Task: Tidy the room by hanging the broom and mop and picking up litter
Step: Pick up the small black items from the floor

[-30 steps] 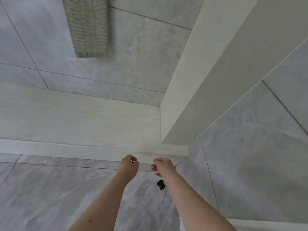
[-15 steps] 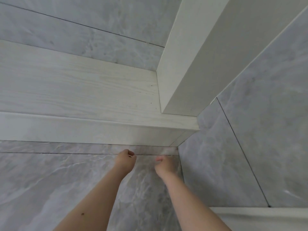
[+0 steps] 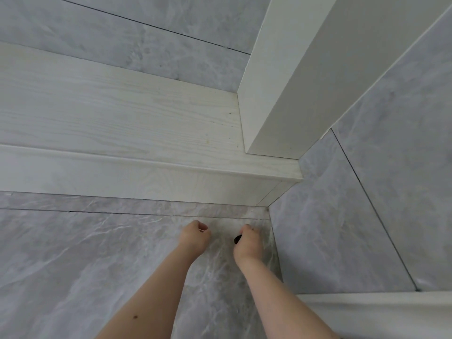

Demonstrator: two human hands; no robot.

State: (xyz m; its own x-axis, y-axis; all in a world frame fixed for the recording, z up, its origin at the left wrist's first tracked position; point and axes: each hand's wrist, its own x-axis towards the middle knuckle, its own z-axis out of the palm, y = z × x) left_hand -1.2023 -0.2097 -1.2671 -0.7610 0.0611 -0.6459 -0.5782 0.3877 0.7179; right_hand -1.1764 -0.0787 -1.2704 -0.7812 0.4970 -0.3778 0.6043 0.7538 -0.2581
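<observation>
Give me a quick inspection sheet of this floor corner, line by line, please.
Surface: grey marble-look floor tiles, bare around the hands.
Job's things: small black object at the right hand's thumb side, partly hidden; no broom or mop in view.
Clutter: nothing seen.
Grippers: left hand curled loosely, nothing visible in it; right hand closed around the black object.
Cables: nothing seen.
Surroundings: white wood-grain step, white door frame, grey tiled wall.
</observation>
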